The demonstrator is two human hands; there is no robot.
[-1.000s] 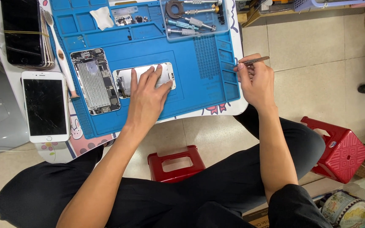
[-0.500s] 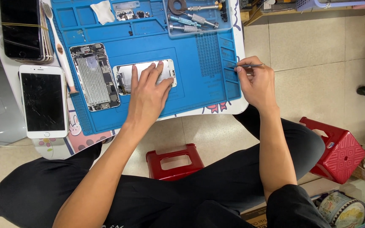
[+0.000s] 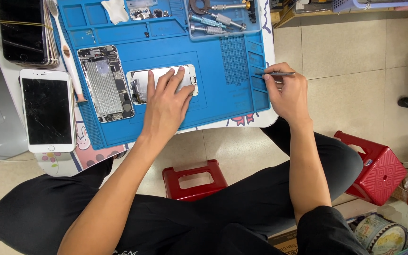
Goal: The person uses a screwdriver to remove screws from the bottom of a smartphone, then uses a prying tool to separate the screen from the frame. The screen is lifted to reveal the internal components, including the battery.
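Blue silicone mat [image 3: 213, 108] covers most of our tabletop. Our left hand [image 3: 166, 101] lies flat, fingers spread, on the silver screen panel [image 3: 187, 75] near the mat's middle, hiding most of it. Our right hand [image 3: 286, 92] pinches thin tweezers [image 3: 279, 73] at the mat's right edge; we can't make out what the tips touch. 1 opened phone body [image 3: 105, 82] sits beside the panel. 1 white phone [image 3: 48, 111] lies at the left edge. Tools [image 3: 218, 19] at the top edge are cut off.
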